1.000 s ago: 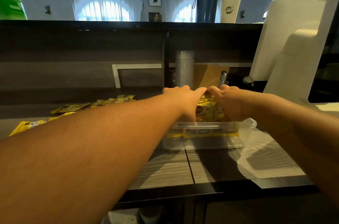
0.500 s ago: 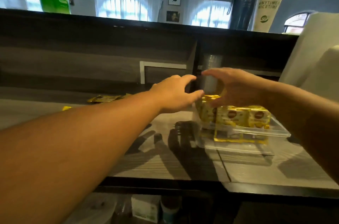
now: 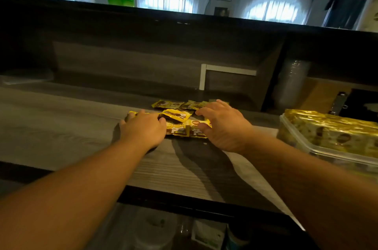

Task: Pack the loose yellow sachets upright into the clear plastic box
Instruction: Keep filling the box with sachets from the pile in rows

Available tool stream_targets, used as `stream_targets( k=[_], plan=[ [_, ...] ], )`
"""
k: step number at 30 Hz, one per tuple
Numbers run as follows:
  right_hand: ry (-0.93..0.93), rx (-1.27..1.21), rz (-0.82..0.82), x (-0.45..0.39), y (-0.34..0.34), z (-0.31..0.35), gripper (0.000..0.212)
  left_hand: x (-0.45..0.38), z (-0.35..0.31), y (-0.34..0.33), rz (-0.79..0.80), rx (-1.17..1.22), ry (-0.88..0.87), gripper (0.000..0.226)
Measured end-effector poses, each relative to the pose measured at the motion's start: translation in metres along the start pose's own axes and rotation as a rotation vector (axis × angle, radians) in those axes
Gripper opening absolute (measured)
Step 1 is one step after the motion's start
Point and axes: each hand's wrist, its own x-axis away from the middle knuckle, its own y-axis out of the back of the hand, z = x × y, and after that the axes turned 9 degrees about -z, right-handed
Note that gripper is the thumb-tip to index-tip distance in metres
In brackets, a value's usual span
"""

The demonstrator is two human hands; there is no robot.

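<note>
Both hands lie spread on the sachets (image 3: 180, 122) on the worktop (image 3: 61, 127): left hand (image 3: 143, 129), right hand (image 3: 223, 125), holding nothing; box (image 3: 331, 147) near.

My left hand (image 3: 143, 129) covers the left end of the sachet pile (image 3: 180, 121) (count unclear). Right of the pile, the clear box (image 3: 327, 149) runs off frame; sachet print is blurred.

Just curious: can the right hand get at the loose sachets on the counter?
Probably yes: the right hand already lies on the loose sachets, nothing between them; the left hand flanks the pile.
</note>
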Motion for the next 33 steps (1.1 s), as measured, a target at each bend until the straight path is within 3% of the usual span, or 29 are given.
stream_targets(
  k=[4,10,15,19,21,24,26,30,33],
  plan=[
    [-0.11,-0.084,-0.033,-0.016,-0.027,0.014,0.036,0.002,0.004,0.004,-0.036,0.139,-0.009,0.025],
    [-0.229,-0.178,-0.027,-0.013,-0.042,0.009,0.041,0.003,0.004,0.008,-0.008,0.092,0.011,0.06],
    [-0.276,-0.192,0.021,-0.008,-0.043,0.002,0.046,0.002,0.002,0.006,0.023,0.041,0.05,0.065],
    [-0.276,-0.168,0.1,-0.012,-0.046,-0.001,0.051,0.001,0.003,0.002,-0.054,-0.001,0.055,0.051],
    [-0.268,-0.153,0.109,-0.013,-0.047,-0.001,0.051,0.001,0.002,0.001,-0.152,0.104,0.037,0.042],
    [-0.269,-0.159,0.094,-0.014,-0.044,0.0,0.054,0.002,0.0,0.004,-0.439,0.454,0.031,0.017],
    [-0.258,-0.159,0.091,-0.013,-0.042,0.001,0.056,0.004,-0.004,0.007,-0.513,0.697,0.086,0.019],
    [-0.292,-0.197,0.032,-0.012,-0.041,0.003,0.06,0.005,-0.007,0.01,-0.334,1.064,0.284,0.026],
    [-0.326,-0.297,-0.125,-0.011,-0.037,0.004,0.071,0.007,-0.011,0.009,-0.22,1.111,0.276,0.023]
  ],
)
